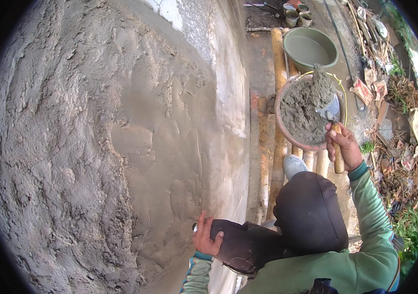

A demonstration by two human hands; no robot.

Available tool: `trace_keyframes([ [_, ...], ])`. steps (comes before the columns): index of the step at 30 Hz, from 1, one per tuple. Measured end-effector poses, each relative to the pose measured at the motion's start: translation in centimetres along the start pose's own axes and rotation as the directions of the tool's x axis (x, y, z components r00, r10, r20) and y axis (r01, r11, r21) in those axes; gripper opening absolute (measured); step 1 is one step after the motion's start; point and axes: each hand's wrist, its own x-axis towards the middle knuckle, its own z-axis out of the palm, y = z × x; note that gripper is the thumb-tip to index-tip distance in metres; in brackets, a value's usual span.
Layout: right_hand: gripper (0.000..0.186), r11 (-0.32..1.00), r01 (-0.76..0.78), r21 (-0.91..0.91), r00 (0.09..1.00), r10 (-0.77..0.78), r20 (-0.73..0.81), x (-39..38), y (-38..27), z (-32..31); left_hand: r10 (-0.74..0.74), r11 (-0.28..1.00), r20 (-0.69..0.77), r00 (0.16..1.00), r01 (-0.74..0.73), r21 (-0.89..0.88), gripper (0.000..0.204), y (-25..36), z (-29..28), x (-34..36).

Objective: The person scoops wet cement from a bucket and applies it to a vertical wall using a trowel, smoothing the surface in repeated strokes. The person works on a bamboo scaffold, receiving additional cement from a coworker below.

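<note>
Fingers curled firmly round the trowel, the right hand holds mortar over the pan! Left hand half-curled at the knee, hold unclear. The wall's smooth middle looks worked; its rough left, seemingly unfinished.

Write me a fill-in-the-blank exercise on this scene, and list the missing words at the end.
1. The right hand grips a metal-bladed trowel by its handle, which is made of ____.
2. The thin cord curving along the round reddish tub of grey mortar is coloured ____.
3. Of the tub and the round green basin, the one nearer the right hand is the ____.
4. The rough grey plastered wall fills the picture's ____ side.

Missing words: wood; yellow; tub; left.
</note>
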Motion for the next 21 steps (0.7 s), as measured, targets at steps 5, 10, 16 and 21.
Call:
trace_keyframes([
  [5,0.036,0.930,0.368,-0.008,0.930,-0.368,-0.027,3.7,1.3,8.8,-0.049,0.997,0.011,0.999,0.048,0.066,0.065,0.0,-0.1,-1.8],
  [10,0.060,0.928,0.182,-0.324,0.949,-0.252,-0.189,14.2,4.5,25.4,-0.131,0.989,0.008,0.991,0.130,0.066,0.066,0.3,0.0,-2.5],
  [16,0.066,0.852,0.480,-0.209,0.875,-0.448,0.184,20.6,-2.4,34.8,-0.077,0.990,-0.024,0.997,0.079,0.115,0.067,0.1,-0.1,-2.7],
  [21,0.046,0.639,0.634,-0.436,0.725,-0.687,0.046,27.7,-10.4,34.0,-0.048,0.995,0.004,0.999,0.047,0.091,0.068,0.8,-0.1,-1.9],
])
